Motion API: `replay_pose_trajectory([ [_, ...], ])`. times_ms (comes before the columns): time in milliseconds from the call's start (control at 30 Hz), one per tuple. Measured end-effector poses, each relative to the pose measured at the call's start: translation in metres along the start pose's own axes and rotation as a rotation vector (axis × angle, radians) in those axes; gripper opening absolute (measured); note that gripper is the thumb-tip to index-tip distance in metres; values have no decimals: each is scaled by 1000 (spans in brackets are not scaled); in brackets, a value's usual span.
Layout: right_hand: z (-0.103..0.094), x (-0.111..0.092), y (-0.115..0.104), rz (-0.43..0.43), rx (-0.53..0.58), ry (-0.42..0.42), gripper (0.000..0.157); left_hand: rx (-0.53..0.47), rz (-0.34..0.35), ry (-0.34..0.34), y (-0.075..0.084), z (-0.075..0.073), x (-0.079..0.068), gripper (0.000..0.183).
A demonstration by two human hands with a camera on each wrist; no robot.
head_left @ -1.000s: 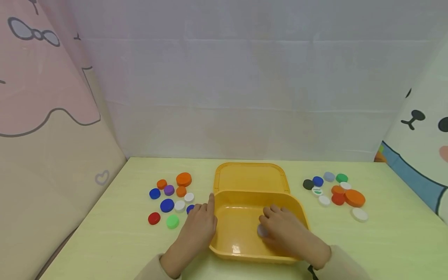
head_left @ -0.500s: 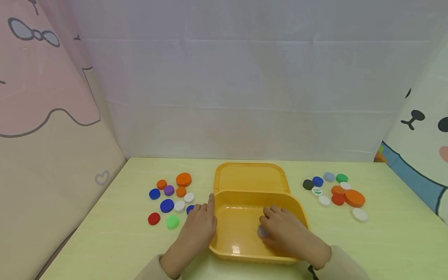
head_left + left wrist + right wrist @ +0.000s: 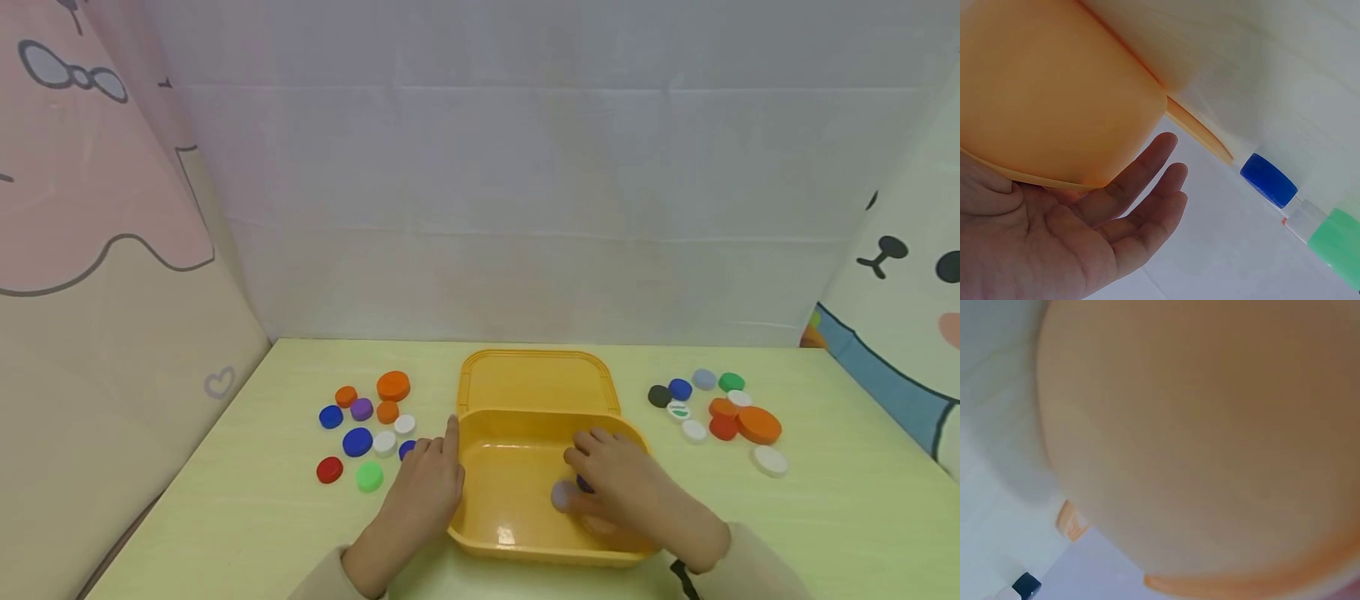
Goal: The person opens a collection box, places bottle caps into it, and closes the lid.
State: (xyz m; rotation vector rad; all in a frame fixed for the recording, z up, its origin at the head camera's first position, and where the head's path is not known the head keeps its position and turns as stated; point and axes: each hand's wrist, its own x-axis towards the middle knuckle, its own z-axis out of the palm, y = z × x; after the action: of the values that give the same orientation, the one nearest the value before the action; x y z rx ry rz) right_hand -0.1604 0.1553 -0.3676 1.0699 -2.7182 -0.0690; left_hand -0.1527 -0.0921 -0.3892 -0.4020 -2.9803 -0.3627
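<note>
A yellow plastic box (image 3: 517, 552) stands before me. My left hand (image 3: 429, 483) rests against its left rim, index finger straight; in the left wrist view its fingers extend loosely beside the wall. My right hand (image 3: 622, 479) reaches inside, fingers bent down over a dark blue bottle cap (image 3: 584, 484), which they partly cover; I cannot tell whether they pinch it. A pale lavender cap (image 3: 564, 496) lies on the box floor beside the thumb. Under the palm, an orange round shape (image 3: 598, 524) partly shows. In the right wrist view the box wall hides the hand.
Behind the box lies a yellow lid (image 3: 538, 379). Several caps are scattered to the left, among them a red cap (image 3: 329, 470) and a light green cap (image 3: 369, 477). More lie to the right, including a large orange cap (image 3: 759, 425) and a white cap (image 3: 770, 460).
My right hand has shifted right and slightly away from me. The lavender cap has stayed put and shows more fully; the dark blue cap and orange shape have come into sight. My left hand is still.
</note>
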Motion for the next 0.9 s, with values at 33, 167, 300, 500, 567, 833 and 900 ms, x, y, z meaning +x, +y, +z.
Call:
replay_pose_trajectory([
  [33,-1,0,1,6,-14,5,28,-1,-2,-1,0,0,0,52],
  [167,-8,-1,5,45,-61,-3,32,-5,-7,-6,0,0,0,52],
  [300,-15,-3,12,107,-45,-22,34,-7,-9,-10,0,0,0,52],
  [500,-21,-9,29,141,-61,46,35,0,-3,-1,0,1,0,52],
  [567,-22,-11,35,160,-56,55,36,1,-2,1,0,1,0,52],
  [833,-22,-20,64,196,-11,110,29,-7,-10,-5,0,1,1,52],
  [900,-19,-24,71,210,9,117,27,-6,-9,-6,0,1,1,52],
])
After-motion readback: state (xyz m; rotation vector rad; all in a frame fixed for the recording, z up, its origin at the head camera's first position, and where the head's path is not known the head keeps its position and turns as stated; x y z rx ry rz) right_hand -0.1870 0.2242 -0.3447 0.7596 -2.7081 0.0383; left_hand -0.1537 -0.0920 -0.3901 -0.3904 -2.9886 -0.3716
